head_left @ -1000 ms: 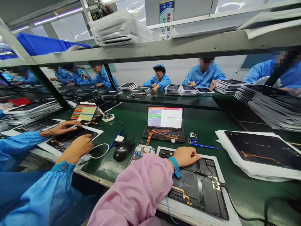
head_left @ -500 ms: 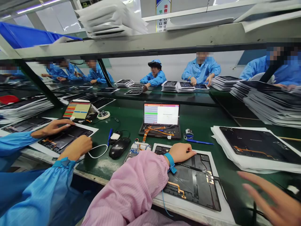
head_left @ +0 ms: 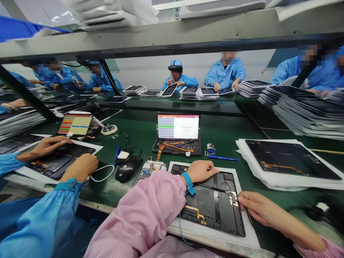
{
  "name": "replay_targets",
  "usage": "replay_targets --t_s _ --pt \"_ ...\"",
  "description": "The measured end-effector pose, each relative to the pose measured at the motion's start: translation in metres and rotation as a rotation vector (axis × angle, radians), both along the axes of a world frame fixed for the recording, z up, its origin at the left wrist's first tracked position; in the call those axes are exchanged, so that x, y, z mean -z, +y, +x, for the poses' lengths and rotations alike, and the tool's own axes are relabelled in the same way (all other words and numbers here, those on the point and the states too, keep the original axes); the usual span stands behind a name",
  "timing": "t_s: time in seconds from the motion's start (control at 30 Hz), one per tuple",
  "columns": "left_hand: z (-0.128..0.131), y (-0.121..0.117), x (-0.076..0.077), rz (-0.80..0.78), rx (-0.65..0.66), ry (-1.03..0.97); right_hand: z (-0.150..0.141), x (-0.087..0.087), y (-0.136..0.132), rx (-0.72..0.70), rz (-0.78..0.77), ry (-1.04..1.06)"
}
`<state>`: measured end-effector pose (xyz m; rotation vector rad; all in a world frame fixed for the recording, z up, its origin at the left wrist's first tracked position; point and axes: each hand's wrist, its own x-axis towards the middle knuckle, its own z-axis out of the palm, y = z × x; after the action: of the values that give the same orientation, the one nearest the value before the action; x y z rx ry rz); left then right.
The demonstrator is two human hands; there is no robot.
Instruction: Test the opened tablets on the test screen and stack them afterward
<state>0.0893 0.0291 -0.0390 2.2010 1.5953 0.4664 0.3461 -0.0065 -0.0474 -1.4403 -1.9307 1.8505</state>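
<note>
My left hand point(head_left: 202, 171), with a blue wrist strap point(head_left: 188, 183) on its pink sleeve, lies flat on the upper edge of a black tablet back panel point(head_left: 212, 211). The panel sits on a white sheet point(head_left: 209, 232). My right hand point(head_left: 264, 211) reaches in from the lower right, its fingertips at a small gold-contact circuit board point(head_left: 233, 198) on the panel's right side. An orange flex cable point(head_left: 195, 212) lies on the panel's lower part. Neither hand visibly grips anything.
On the left, a co-worker's blue-sleeved hands point(head_left: 57, 157) rest on another tablet. Ahead stand a lit test screen point(head_left: 178, 126) and a black mouse point(head_left: 129, 168). A stacked panel pile point(head_left: 288, 159) lies to the right, with a blue pen point(head_left: 223, 158) beyond my panel.
My right hand has come in from the lower right onto the panel's gold-contact board. The whole scene has shifted up and left in view. My left hand stays on the panel.
</note>
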Motion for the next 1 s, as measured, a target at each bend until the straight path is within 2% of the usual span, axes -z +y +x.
replay_targets --t_s 0.1,0.2,0.27,0.33,0.47,0.57,1.0 --pt "0.001 -0.001 -0.002 -0.002 0.001 -0.004 0.024 -0.018 0.001 0.190 -0.035 0.085" --pt "0.003 0.000 -0.003 0.006 0.004 -0.002 0.040 -0.049 -0.009 0.495 0.064 0.327" --pt "0.003 0.003 -0.002 0.000 0.007 0.001 0.036 -0.062 -0.017 0.599 0.180 0.432" --pt "0.003 0.005 -0.002 -0.012 0.013 0.000 0.023 -0.061 -0.025 0.550 0.274 0.374" --pt "0.003 0.004 -0.002 -0.016 0.021 -0.004 -0.006 -0.034 -0.031 0.316 0.460 0.085" --pt "0.003 0.003 -0.003 -0.020 0.018 0.001 -0.014 -0.021 -0.030 0.233 0.561 0.001" --pt "0.003 0.003 -0.003 -0.007 0.029 -0.033 -0.012 -0.019 -0.025 0.200 0.534 0.004"
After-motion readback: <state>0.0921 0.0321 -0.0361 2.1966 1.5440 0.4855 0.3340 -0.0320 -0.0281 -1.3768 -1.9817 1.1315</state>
